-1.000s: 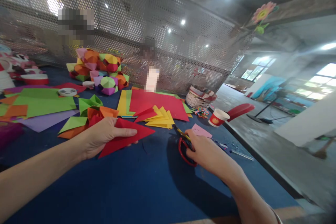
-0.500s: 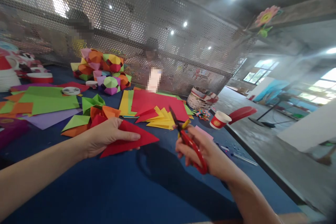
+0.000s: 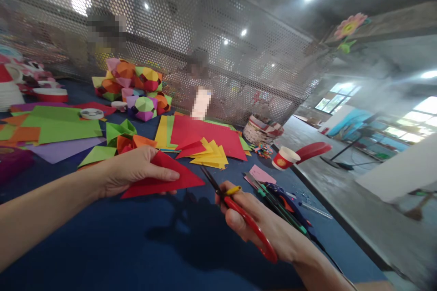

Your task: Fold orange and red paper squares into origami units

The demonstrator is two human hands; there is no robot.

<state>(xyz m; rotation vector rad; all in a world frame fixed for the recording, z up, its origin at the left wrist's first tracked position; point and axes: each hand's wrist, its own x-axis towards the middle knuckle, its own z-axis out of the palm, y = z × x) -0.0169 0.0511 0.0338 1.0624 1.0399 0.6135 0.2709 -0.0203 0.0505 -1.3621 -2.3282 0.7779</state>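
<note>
My left hand (image 3: 131,172) pinches a folded red paper triangle (image 3: 170,177) and holds it just above the blue table (image 3: 136,245), thumb on top. My right hand (image 3: 262,227) grips red-handled scissors (image 3: 246,220); their dark blades point up-left toward the triangle's right tip and stop a short way from it. The blades look nearly closed.
Yellow and red folded triangles (image 3: 206,152) lie on a big red sheet (image 3: 208,134). Green, orange and purple sheets (image 3: 58,129) spread at left. Folded paper balls (image 3: 134,88) pile at the back. A red paper cup (image 3: 284,158), a woven basket (image 3: 262,129), a pink note and pens (image 3: 273,193) sit at right.
My right hand picked the scissors off the table, lifted them, and brought them down-left toward the red triangle. My left hand kept holding the triangle nearly still.
</note>
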